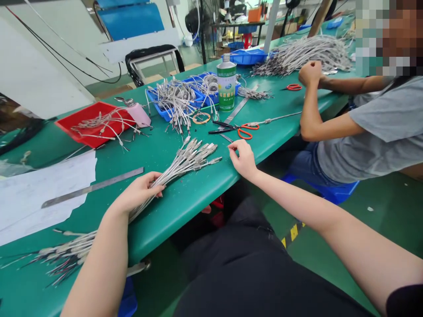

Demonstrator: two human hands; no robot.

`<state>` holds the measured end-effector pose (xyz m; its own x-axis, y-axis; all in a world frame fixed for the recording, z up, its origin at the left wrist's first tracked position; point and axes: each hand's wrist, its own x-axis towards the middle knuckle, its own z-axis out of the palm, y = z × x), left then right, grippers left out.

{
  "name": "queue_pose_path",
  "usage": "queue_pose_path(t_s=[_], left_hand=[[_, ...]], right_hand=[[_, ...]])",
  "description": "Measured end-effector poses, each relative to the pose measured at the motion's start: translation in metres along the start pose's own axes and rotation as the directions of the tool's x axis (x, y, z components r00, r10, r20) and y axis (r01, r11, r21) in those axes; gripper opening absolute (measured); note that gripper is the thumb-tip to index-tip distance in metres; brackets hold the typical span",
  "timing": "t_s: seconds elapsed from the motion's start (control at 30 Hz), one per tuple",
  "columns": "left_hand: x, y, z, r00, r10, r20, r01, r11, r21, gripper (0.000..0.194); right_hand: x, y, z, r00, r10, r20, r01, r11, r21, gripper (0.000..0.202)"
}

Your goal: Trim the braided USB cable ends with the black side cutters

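My left hand (140,190) is wrapped round a bundle of thin grey-white cables (188,160), whose connector ends fan out over the green table. The other ends of a cable bundle (71,251), with dark bare tips, stick out beyond my left forearm. At the table's front edge is my right hand (243,159), just right of the connector ends. Its fingers are curled in with thumb and forefinger close together; whatever is between them does not show. Orange-handled scissors (246,131) lie just beyond it, beside a single cable (280,118).
Behind lie a red tray (95,138), a pink bottle (139,115), blue trays (194,103) of coiled cables and a green can (226,86). A steel ruler (95,186) rests partly on paper (36,193). A co-worker (373,127) sits at right near a large cable pile (307,53).
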<state>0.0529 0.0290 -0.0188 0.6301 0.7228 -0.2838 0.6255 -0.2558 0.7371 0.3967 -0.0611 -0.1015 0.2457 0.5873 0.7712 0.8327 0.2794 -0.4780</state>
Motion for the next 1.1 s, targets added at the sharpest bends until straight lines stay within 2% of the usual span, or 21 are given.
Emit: queue_pose_path(t_s=[0.3, 0.53, 0.8, 1.1], left_hand=[[-0.001, 0.002, 0.004, 1.0, 0.019, -0.021, -0.018, 0.999, 0.028, 0.04], [0.005, -0.006, 0.005, 0.999, 0.031, -0.031, -0.029, 0.999, 0.044, 0.042], [0.004, -0.007, 0.009, 0.997, 0.06, -0.044, -0.057, 0.996, 0.064, 0.043], [0.002, -0.005, 0.012, 0.997, 0.045, -0.07, -0.046, 0.999, -0.025, 0.043]], right_hand=[[0.001, -0.001, -0.001, 1.0, 0.013, -0.015, -0.014, 1.0, -0.021, 0.025], [0.002, 0.007, 0.002, 0.999, 0.011, 0.037, -0.01, 1.0, -0.028, 0.005], [0.003, 0.011, 0.007, 0.996, -0.023, 0.081, 0.026, 0.999, -0.028, 0.009], [0.003, 0.009, 0.007, 0.994, -0.06, 0.088, 0.059, 0.998, 0.024, 0.011]])
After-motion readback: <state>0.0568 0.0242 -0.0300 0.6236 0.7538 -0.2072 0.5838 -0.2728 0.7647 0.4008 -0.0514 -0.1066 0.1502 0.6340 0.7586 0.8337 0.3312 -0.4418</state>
